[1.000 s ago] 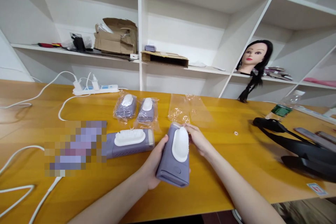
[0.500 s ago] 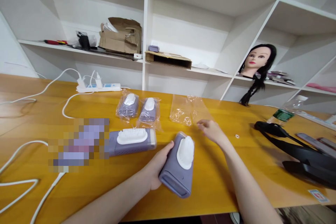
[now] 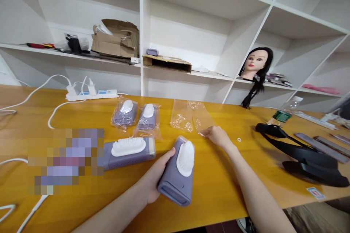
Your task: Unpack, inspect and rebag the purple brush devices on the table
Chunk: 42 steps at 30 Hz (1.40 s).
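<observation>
"Two hands, but what did they hold?"

"The left hand (image 3: 156,175) grasped the purple brush (image 3: 175,185), near the table's (image 3: 214,189) front edge, bristles (image 3: 186,159) upward. Farther right, the right hand's (image 3: 218,136) fingertips met a clear bag (image 3: 202,115); I couldn't tell whether they pinched."

"What suited such thin plastic?"

"Light fingers at its edge, I judged, and a left grip kept off the bristles."
</observation>
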### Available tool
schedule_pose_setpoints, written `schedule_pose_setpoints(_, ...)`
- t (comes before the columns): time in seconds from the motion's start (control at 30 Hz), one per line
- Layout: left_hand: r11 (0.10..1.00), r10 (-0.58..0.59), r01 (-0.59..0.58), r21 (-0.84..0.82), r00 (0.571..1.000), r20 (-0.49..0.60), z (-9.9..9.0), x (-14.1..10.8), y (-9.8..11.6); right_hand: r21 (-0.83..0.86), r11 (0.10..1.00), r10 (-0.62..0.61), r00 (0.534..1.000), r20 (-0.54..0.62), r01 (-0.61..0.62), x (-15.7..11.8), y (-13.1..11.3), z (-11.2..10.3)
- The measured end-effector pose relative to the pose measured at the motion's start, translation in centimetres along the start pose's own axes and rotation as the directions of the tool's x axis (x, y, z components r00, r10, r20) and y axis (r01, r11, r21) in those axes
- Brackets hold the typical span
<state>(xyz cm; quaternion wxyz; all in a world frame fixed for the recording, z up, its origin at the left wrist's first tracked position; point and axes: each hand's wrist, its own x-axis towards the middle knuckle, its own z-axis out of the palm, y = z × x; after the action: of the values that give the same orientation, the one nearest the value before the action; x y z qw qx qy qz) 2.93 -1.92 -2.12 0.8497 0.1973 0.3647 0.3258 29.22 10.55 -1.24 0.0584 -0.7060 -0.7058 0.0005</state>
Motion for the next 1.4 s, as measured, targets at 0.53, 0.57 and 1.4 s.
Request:
schedule_pose_setpoints(0.53, 0.999, 0.029, -0.026, 0.043, 0.997, -0.066, 0.1, -0.3, 0.5, 0.361, 0.921, -0.099, 0.984, -0.150, 0.148, -1.9, -0.2, -3.2)
schedule_pose_setpoints(0.57, 0.998, 0.037, -0.034, 0.045, 0.997, -0.065, 0.1, -0.4, 0.5, 0.381, 0.914, -0.078, 0.982, -0.172, 0.139, -2.0, -0.2, -3.5)
schedule_pose_setpoints(1.4, 0.989, 0.149, -0.149, 0.009, 0.989, -0.018, 0.5, -1.6, 1.9, 0.272, 0.901, -0.351, 0.936, -0.003, 0.339, -7.9, -0.8, -0.1)
